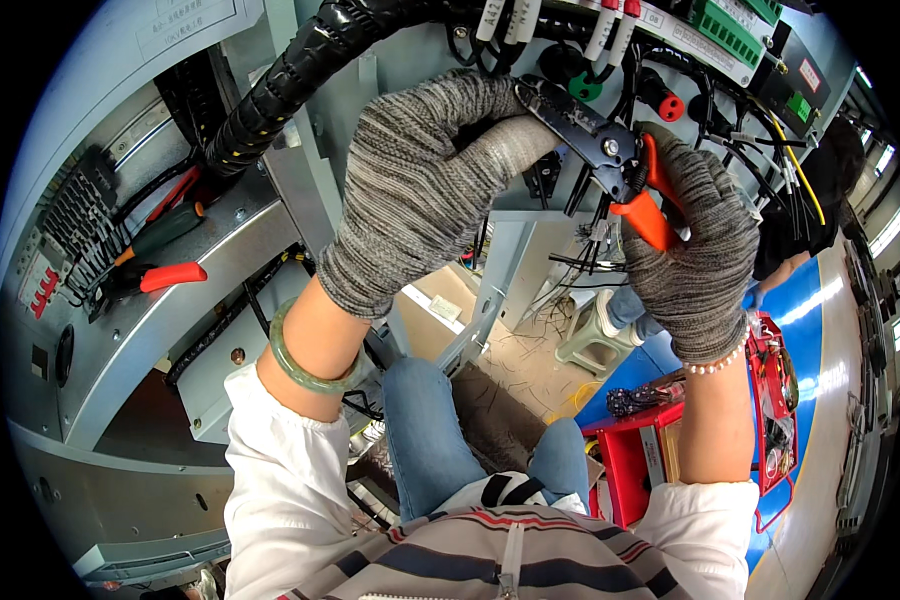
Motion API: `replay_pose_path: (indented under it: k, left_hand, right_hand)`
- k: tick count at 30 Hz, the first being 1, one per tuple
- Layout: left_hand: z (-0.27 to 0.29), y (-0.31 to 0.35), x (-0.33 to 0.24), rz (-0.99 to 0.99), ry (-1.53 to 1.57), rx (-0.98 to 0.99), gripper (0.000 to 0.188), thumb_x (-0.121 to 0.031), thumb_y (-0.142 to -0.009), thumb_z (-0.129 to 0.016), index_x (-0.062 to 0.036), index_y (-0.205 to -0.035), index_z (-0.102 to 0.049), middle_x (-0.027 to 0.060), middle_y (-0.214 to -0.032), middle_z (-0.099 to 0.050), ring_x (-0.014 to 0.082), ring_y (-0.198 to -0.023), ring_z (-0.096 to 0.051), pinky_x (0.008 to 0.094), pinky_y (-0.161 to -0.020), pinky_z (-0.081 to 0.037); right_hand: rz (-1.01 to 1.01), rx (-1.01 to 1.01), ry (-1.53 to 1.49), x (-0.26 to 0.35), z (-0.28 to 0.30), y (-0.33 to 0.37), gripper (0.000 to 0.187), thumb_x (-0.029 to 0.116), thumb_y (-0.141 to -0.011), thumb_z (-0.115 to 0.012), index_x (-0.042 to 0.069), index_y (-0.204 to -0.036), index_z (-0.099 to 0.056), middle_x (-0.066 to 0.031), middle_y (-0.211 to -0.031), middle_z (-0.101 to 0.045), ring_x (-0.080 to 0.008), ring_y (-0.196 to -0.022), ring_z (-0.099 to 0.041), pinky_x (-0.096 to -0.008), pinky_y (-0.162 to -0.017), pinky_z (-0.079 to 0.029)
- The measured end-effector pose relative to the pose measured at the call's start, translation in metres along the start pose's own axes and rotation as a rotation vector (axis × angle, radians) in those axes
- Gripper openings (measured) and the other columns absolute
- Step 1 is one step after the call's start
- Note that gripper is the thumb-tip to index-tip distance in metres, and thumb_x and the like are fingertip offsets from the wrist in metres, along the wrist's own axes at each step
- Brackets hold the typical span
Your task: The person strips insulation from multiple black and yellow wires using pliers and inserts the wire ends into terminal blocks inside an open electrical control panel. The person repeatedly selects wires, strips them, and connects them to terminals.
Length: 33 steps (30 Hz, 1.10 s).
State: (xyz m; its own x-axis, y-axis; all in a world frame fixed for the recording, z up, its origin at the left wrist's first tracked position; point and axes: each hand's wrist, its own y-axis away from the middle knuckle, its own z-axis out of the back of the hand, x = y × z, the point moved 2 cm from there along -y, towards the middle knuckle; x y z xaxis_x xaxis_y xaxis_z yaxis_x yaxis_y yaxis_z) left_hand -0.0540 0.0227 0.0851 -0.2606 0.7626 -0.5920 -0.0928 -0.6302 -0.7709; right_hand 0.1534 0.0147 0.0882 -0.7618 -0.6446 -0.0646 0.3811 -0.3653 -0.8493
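Both my hands wear grey striped knit gloves. My right hand (695,255) is wrapped round the orange handles of wire strippers (602,150) with a flat black head, which points up and to the left. My left hand (420,185) is closed, thumb against fingers, right at the tip of the strippers' jaws. Whatever lies in that pinch is hidden by the glove. Several thin black wires (585,268) hang below the strippers. Above them, white-sleeved cables (510,22) and a red round-ended part (662,98) sit on the cabinet panel.
A thick black cable bundle (290,90) arches across the upper left. A green-handled screwdriver (170,230) and red-handled pliers (173,277) lie on the left metal ledge. Below right are a pale stool (595,340) and a red tool cart (625,470). Another person is at the right.
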Motion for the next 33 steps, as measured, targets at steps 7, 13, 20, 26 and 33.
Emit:
replay_pose_path:
  k: [7,13,20,26,33]
  left_hand:
    - [-0.004,0.001,0.000,-0.026,0.060,-0.013,0.025,-0.021,-0.077,-0.071,-0.0022,-0.094,-0.067,0.0060,-0.079,-0.067,0.0102,-0.070,-0.062,0.0231,-0.065,-0.051]
    - [-0.010,0.003,0.007,0.001,0.229,-0.088,0.026,-0.018,-0.075,-0.073,-0.0014,-0.093,-0.066,0.0058,-0.080,-0.067,0.0095,-0.068,-0.061,0.0223,-0.062,-0.049]
    - [-0.010,0.003,0.006,-0.026,0.190,-0.084,0.027,-0.016,-0.074,-0.074,-0.0017,-0.095,-0.066,0.0046,-0.083,-0.067,0.0099,-0.073,-0.061,0.0233,-0.067,-0.050]
    - [-0.013,0.005,0.008,-0.029,0.196,-0.127,0.028,-0.014,-0.072,-0.076,-0.0021,-0.095,-0.066,0.0043,-0.084,-0.066,0.0104,-0.075,-0.061,0.0241,-0.068,-0.050]
    - [-0.012,0.005,0.007,-0.059,0.123,-0.099,0.028,-0.013,-0.072,-0.076,-0.0029,-0.096,-0.065,0.0046,-0.086,-0.067,0.0111,-0.081,-0.061,0.0255,-0.073,-0.051]
  right_hand:
    - [-0.169,0.190,-0.220,0.005,0.009,-0.002,0.043,0.013,-0.065,-0.071,0.002,-0.106,-0.061,-0.0157,-0.089,-0.063,-0.0264,-0.079,-0.064,-0.0332,-0.074,-0.051]
    - [-0.037,0.054,-0.083,0.003,0.005,0.000,0.045,0.013,-0.065,-0.071,0.002,-0.107,-0.060,-0.0140,-0.089,-0.062,-0.0253,-0.076,-0.063,-0.0305,-0.069,-0.052]
    - [-0.272,0.112,-0.249,0.014,0.005,0.009,0.050,0.011,-0.063,-0.072,0.003,-0.110,-0.059,-0.0142,-0.099,-0.061,-0.0261,-0.088,-0.061,-0.0344,-0.084,-0.046]
    - [-0.088,-0.020,0.033,0.010,0.006,0.011,0.047,0.003,-0.065,-0.070,0.003,-0.110,-0.058,-0.0145,-0.104,-0.062,-0.0268,-0.093,-0.061,-0.0341,-0.081,-0.049]
    - [-0.250,0.066,-0.286,0.014,0.007,0.016,0.052,0.005,-0.062,-0.072,0.002,-0.112,-0.057,-0.0141,-0.100,-0.060,-0.0256,-0.094,-0.059,-0.0331,-0.085,-0.046]
